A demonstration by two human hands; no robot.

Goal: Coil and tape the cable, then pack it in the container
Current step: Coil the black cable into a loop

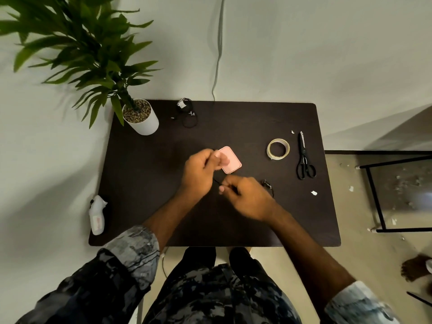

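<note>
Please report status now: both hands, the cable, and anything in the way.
Left hand and right hand both pinch the thin black cable, stretched between them. Not yet taped. Pink container closed, just behind left hand. Tape roll and scissors untouched, right side.

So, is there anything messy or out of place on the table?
Only small litter: white tape scraps lie loose on the table, one near the scissors, one beyond their tip. More scraps dot the floor at right.

Dim, greenish light; wide-angle edge bending; slight motion blur.
</note>
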